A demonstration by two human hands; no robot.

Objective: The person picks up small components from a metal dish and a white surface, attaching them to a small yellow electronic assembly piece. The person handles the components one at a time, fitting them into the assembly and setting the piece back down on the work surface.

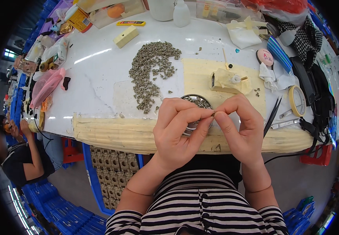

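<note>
My left hand [180, 128] and my right hand [240, 127] meet at the table's front edge, fingertips pinched together. Between them is a tiny dark piece [213, 114], mostly hidden by the fingers; its kind is too small to make out. Just behind and below the hands sits a round dish [185, 96] with a shiny rim, holding small grey metal parts [200, 102]. My fingers cover part of it. A large pile of similar small metal parts [146, 66] spreads over the white tabletop, beyond my left hand.
A tape-wrapped block [230, 81] stands on yellowish paper behind the dish. On the right lie black tweezers [272, 117], a tape roll [297, 101] and a black bag [304, 78]. A pink mesh item [48, 87] lies left. Below the table, a blue crate [95, 172] holds metal castings; another person [24, 156] sits left.
</note>
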